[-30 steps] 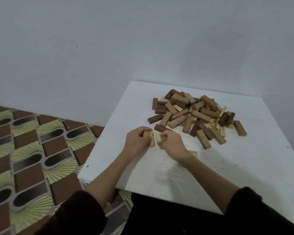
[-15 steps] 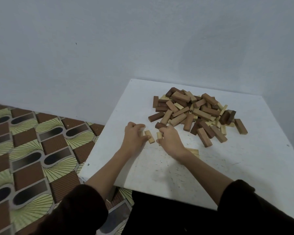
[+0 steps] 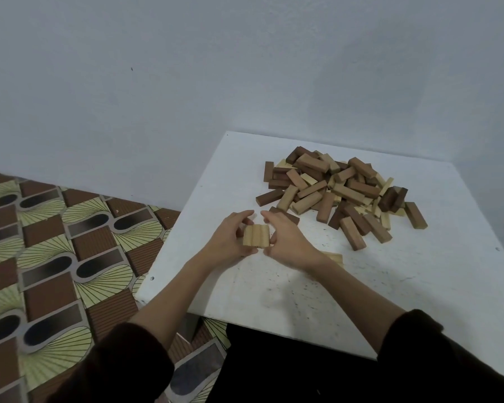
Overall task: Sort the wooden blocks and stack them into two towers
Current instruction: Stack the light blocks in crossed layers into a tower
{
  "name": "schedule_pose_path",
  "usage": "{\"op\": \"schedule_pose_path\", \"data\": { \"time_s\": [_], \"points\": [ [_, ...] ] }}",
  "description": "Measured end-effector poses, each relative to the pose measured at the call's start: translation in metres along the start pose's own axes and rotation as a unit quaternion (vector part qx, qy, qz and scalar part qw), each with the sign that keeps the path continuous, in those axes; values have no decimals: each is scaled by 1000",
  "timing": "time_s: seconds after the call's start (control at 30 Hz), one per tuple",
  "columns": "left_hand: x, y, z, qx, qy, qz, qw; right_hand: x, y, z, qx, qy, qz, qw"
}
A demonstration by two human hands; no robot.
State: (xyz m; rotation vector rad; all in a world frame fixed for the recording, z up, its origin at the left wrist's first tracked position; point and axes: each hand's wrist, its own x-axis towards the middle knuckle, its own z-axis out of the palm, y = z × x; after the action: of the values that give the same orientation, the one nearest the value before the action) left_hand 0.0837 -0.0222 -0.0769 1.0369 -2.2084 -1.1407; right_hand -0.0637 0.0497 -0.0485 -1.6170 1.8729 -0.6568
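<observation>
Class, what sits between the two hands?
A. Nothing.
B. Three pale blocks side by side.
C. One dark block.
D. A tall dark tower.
B: three pale blocks lie side by side, gripped between the left hand and the right hand.

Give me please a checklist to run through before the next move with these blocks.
1. Three light blocks lie side by side, touching: ok.
2. Left hand and right hand both grip them: ok.
3. They rest flat on the table: cannot tell.
4. Pile sorted by colour: not ok, dark and light are mixed.
5. Bare table surface near the hands for a tower: ok.
</observation>
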Motion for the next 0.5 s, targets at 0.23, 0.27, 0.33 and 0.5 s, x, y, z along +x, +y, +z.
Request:
{"op": "schedule_pose_path", "data": {
  "time_s": [0.23,0.27,0.33,0.5],
  "points": [
    [-2,-6,2,-36,-2,32,999,-5,0,4,17,6,-29,999],
    [-2,-7,2,-29,-5,38,999,-5,1,4,18,5,-34,999],
    [-1,-7,1,-18,-13,45,999,-4,2,3,18,-2,-39,999],
    [-1,-6,-1,-2,-29,56,998,-1,4,2,10,-17,-36,999]
  ]
}}
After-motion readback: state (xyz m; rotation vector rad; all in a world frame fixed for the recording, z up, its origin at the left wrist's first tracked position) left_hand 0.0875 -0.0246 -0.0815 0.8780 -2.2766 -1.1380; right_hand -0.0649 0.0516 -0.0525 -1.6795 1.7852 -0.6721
